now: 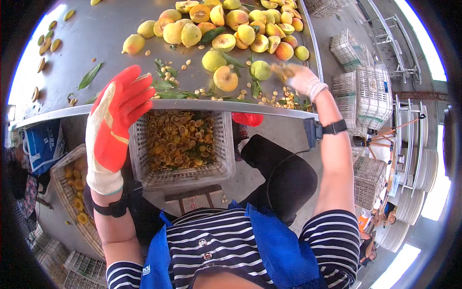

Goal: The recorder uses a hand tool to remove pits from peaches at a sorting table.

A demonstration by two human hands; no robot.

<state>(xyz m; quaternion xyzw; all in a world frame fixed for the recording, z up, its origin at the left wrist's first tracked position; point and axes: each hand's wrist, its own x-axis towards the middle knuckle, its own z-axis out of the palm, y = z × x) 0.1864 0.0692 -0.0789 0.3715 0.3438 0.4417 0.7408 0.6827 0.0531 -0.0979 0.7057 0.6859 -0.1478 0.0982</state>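
Observation:
My left hand (120, 118), in a cream glove with a red coated palm, is held at the metal table's (110, 24) near edge. Its fingers are stretched out and nothing is in it. At the near right of the tabletop, my right hand (296, 79) wears a pale glove; motion smears its fingers, and something brownish at them cannot be made out. Just left of it lies a green-yellow peach (261, 70). A cut peach (225, 78) shows its orange flesh. Farther back is a heap of whole and halved peaches (236, 19). Pale seeds or pits (288, 101) and leaves lie scattered near the edge.
Below the table edge stands a plastic crate (183, 180) of brownish-orange fruit pieces. Another crate (91, 231) with fruit is at lower left, beside a blue bag (44, 144). Stacked crates (361, 96) and metal racks stand on the right. Several dark fruit pieces (45, 45) lie far left on the table.

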